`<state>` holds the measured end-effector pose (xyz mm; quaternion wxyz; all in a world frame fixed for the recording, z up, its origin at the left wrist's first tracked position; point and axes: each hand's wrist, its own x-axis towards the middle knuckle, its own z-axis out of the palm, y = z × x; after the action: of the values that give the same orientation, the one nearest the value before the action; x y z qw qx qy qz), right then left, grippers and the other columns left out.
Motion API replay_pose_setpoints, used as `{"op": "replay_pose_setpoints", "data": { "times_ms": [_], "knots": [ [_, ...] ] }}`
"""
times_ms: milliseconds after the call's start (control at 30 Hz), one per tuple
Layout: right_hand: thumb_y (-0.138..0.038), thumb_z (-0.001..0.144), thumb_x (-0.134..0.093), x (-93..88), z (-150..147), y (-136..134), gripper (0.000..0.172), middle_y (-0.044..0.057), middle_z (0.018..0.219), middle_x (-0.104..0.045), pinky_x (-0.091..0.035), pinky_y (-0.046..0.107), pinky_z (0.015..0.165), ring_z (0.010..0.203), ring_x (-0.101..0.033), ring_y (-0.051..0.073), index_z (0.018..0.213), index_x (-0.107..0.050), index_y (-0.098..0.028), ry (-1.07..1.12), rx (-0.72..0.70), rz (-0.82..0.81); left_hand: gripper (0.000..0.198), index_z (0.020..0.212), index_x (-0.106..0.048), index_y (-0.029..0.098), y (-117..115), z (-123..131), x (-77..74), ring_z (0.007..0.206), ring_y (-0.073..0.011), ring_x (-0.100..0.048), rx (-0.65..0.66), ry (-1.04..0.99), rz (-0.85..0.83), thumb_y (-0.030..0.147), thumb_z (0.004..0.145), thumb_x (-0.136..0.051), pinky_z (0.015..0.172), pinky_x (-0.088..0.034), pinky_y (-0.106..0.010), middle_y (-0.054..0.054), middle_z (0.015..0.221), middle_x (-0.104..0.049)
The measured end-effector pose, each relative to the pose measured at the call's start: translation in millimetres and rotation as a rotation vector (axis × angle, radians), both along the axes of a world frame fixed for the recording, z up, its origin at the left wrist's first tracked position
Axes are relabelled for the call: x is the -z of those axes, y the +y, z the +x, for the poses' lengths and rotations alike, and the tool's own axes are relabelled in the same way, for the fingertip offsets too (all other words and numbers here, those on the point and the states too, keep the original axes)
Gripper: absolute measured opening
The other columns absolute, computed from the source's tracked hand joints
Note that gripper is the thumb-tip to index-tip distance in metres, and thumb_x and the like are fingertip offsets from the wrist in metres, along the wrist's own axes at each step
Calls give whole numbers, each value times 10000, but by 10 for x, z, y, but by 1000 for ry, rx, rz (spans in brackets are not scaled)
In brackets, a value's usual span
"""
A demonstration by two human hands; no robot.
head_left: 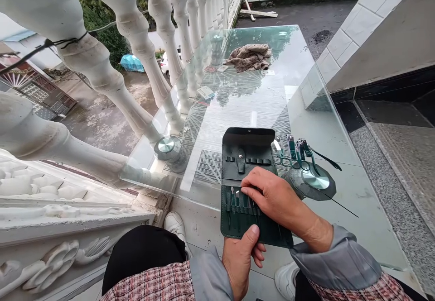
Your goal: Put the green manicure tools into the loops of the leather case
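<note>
A dark green manicure case (248, 156) lies unfolded on the glass table (244, 93), near its front edge. My left hand (242, 255) grips the case's lower edge, thumb on top and fingers underneath. My right hand (277, 197) rests on the lower half of the case, fingers curled and pressing on the small metal tools (234, 199) held in its elastic loops. I cannot make out whether the fingers pinch one of them. To the right of the case lie several loose tools (299, 151): clippers, small scissors and thin picks.
A white balustrade (136, 34) runs along the table's left side. A brown cloth (249, 56) lies at the far end. A small box (205, 93) sits by the left edge. Round metal fittings (168, 146) hold the glass. A tiled wall (374, 25) rises on the right.
</note>
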<state>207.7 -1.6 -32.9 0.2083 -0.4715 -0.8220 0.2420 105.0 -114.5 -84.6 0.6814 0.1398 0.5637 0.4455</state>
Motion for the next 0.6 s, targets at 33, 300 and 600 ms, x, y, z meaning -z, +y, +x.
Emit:
{"op": "replay_pose_setpoints", "data": {
  "times_ms": [33,300,600],
  "knots": [
    [-227,874,-461,-2,8,0,177,29,814,-591,-455,289,707,753,-551,147,778,-609,-214,14,-6,-3,512,669,-543,146,1,0,0,433,-97,-450,2,2,-2,625,588,-706,399,-331,-220,-7,514,-560],
    [-242,900,-445,-35,53,2,223,32,798,-590,-466,302,720,775,-550,152,789,-635,-208,55,-56,-42,522,724,-537,144,-3,-9,-15,432,-92,-448,-6,-4,-1,618,589,-709,400,-344,-212,7,513,-560],
    [-237,896,-444,20,126,3,195,42,891,-628,-486,330,776,834,-593,167,909,-634,-202,103,100,65,538,758,-556,116,2,-24,35,446,-105,-477,-16,-26,26,641,667,-625,400,-353,-215,-24,532,-577]
  ]
}}
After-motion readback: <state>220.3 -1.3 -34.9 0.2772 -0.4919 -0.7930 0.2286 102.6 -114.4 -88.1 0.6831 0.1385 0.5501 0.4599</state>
